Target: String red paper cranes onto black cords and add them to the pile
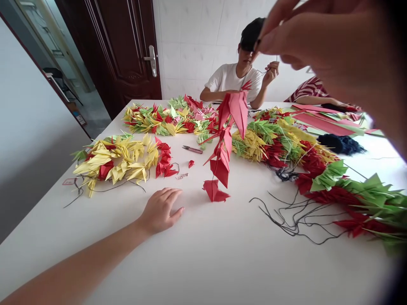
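Observation:
My right hand (305, 46) is raised close to the camera at the upper right. Its thumb and finger are pinched together beneath a dark speck, probably the end of a thread. Below and to the left of it hangs a string of red folded-paper cranes (221, 159), several one under another, the lowest at or near the tabletop. The thread between fingertips and top crane is hard to make out. My left hand (160, 209) rests on the white table (203, 254), fingers spread a little and holding nothing. Ahead of it lie yellow and red paper cranes (127, 156) with dark thread.
Thread snips (192, 149) and a small red paper piece (191, 163) lie mid-table. Crane garlands (171, 116) fill the back left; more (349, 190) run down the right, with loose black threads (295, 220). Across sits a person (233, 76) holding a thread; another's striped sleeve (313, 89) shows.

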A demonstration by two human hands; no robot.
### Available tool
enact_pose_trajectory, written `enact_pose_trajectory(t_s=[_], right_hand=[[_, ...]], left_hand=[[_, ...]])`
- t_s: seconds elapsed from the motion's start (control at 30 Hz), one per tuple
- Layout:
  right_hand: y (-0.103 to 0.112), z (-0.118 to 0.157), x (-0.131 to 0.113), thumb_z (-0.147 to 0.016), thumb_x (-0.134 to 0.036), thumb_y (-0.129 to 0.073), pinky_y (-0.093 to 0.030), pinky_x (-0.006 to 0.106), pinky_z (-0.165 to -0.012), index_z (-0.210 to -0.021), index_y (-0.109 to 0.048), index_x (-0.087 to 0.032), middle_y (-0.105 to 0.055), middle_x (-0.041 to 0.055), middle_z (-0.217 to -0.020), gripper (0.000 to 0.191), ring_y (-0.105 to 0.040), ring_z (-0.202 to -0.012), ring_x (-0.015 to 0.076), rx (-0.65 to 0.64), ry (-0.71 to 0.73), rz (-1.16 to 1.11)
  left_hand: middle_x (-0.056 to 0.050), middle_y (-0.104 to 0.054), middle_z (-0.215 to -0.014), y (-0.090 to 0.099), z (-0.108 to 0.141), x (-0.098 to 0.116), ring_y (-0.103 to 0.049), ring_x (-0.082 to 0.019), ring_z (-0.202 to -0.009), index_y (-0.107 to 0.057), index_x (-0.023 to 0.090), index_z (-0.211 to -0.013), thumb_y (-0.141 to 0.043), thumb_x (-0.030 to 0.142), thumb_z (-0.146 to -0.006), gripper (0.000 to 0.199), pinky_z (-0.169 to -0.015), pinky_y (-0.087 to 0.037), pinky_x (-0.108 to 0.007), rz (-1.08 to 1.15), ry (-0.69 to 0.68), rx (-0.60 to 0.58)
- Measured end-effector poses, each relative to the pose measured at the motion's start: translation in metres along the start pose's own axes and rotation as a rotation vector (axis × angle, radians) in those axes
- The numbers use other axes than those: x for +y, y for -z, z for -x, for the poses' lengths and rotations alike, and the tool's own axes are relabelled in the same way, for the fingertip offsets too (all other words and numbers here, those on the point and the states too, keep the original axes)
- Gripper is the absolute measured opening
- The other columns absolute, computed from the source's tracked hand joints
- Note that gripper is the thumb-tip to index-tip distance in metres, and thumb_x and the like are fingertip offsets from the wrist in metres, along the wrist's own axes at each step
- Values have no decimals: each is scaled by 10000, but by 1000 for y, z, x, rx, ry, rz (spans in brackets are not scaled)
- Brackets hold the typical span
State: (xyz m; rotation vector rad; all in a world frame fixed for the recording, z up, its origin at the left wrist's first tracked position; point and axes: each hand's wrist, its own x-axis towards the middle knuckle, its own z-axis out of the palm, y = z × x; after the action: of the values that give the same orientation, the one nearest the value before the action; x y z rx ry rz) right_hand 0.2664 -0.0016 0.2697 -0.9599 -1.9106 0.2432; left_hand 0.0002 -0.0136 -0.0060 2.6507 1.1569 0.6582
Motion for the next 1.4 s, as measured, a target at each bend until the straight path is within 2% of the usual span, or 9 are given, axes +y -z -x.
enact_pose_trajectory(t_s=[0.1, 0.3, 0.67, 0.83, 0.93, 1.03, 1.13, 1.23, 1.4], right_hand=[[-28, -1, -19, -788, -105, -577, -265, 152, -418, -795, -665, -183, -551, -98, -577, 117, -433, -482, -4, 27, -11, 253], [-81, 5, -20, -759, -5, -582, -205, 117, -388, -655, -584, -124, -347, -136, -399, 158, -275, -378, -26, -152, -65, 45], [-54, 0, -13, -792, -97, -481, -344, 177, -432, -664, -545, -186, -503, -80, -612, 168, -568, -526, 30, 112, 85, -47], [-60, -6, -25, -765, -291, -390, -415, 180, -467, -592, -434, -231, -407, -76, -485, 188, -633, -550, 109, 169, 71, -13], [-65, -13, -28, -794, -344, -272, -359, 134, -442, -504, -308, -224, -390, -69, -465, 316, -631, -538, 82, 160, 195, 66], [-72, -16, -32, -782, -301, -398, -317, 83, -404, -526, -308, -198, -434, -82, -541, 291, -623, -516, 56, 103, 190, 9], [-83, -14, -40, -817, -185, -451, -295, 47, -381, -636, -397, -155, -487, -88, -772, 191, -617, -536, -7, 7, 71, -53], [-103, -13, -48, -893, -110, -469, -366, 40, -436, -702, -380, -174, -503, -89, -863, 220, -614, -596, -43, -91, -4, -63], [-142, -14, -49, -915, -203, -542, -472, 115, -603, -673, -336, -218, -588, -88, -899, 318, -608, -669, -6, -303, 65, -13]], left_hand=[[-129, -654, -1218, 4, -1, -1, -624, -284, -1104, -485, 170, -1263, -578, 350, -805, 501, -949, -504, -469, 170, 106, 0], [-124, -611, -1281, 8, -1, -8, -620, -247, -1108, -419, 185, -1323, -478, 199, -744, 582, -957, -512, -444, 492, 190, 39], [-107, -636, -1237, 8, -6, -6, -616, -222, -1091, -402, 188, -1334, -493, 183, -747, 594, -961, -504, -418, 473, 188, 8], [-1, -601, -695, 12, -2, -2, -545, -127, -594, -511, 196, -810, -505, 249, -781, 60, -550, -469, -254, 255, 95, 147], [16, -545, -570, 14, 4, 11, -474, -114, -509, -488, 202, -681, -494, 218, -798, 119, -489, -386, -255, 47, -328, 176], [-24, -688, -748, 15, 9, 31, -555, -124, -597, -602, 181, -825, -493, 133, -830, 119, -504, -393, -269, -222, -705, 104], [-78, -732, -994, 14, 13, 53, -613, -136, -692, -646, 148, -934, -482, 33, -833, 224, -498, -401, -267, -427, -735, 97], [-129, -745, -969, 6, 16, 80, -600, -139, -615, -670, 93, -960, -471, 8, -816, 260, -443, -381, -256, -505, -714, 137], [-223, -727, -978, -21, 2, 125, -512, -131, -480, -666, 46, -966, -427, -40, -764, 325, -365, -339, -263, -595, -430, 203]])
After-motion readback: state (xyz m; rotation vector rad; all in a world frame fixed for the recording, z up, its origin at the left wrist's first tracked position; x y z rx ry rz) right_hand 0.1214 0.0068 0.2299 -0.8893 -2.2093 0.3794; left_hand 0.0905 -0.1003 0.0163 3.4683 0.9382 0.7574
